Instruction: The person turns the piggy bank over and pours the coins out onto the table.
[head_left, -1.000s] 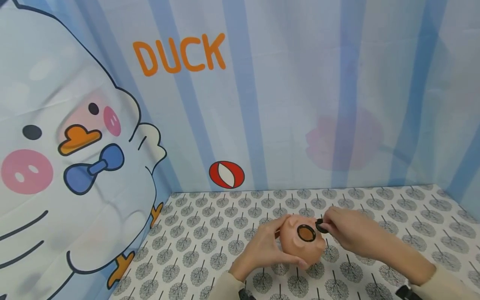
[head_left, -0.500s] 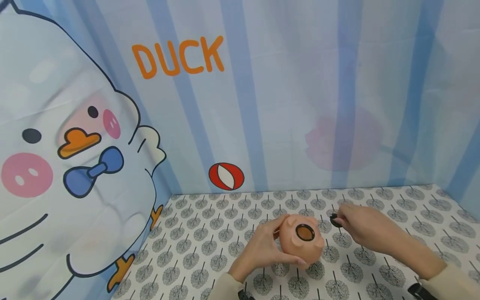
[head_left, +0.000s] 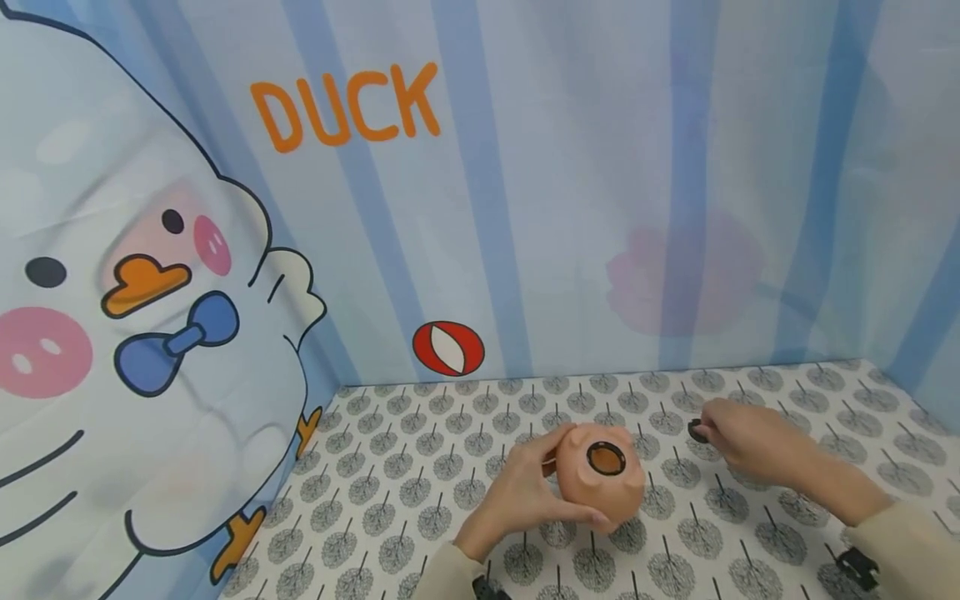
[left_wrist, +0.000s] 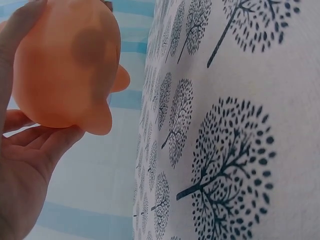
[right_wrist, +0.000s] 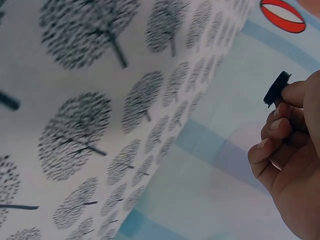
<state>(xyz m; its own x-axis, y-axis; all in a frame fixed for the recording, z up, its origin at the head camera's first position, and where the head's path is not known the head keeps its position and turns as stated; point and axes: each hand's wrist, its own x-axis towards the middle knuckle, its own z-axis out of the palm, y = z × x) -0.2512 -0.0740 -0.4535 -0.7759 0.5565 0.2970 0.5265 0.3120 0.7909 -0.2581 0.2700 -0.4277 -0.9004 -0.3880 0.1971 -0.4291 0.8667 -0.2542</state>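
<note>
- Through the head camera I see a tabletop [head_left: 352, 487] covered in a white print of grey, round-crowned trees, with a person's two hands above it.
- The left hand [head_left: 517, 493] holds a rounded, peach-coloured vessel [head_left: 609, 492], its fingers wrapped round the vessel's side: the thumb lies along the near side, the other fingers reach round the far side.
- The vessel sits right of centre and low in my head view, between the hands; I cannot tell whether its underside touches the tabletop.
- A round opening [head_left: 606, 458] with a dark rim faces up towards me, orange inside, with stubby nubs around it.
- From the left wrist I see the vessel's smooth side close up, two pointed nubs sticking out and a dark, blurred round patch on the wall.
- The right hand [head_left: 742, 440] pinches a small black disc [right_wrist: 277, 90] in its fingertips, to the right of the vessel and apart from it; from the right wrist, the remaining fingers are curled below the disc.
- Both arms wear cream sleeves [head_left: 911, 546].
- Behind stands a pale blue striped backdrop [head_left: 555, 208] showing a big white duck [head_left: 225, 433], orange letters reading DUCK [head_left: 345, 108] and a red-and-white ball [head_left: 448, 348].
</note>
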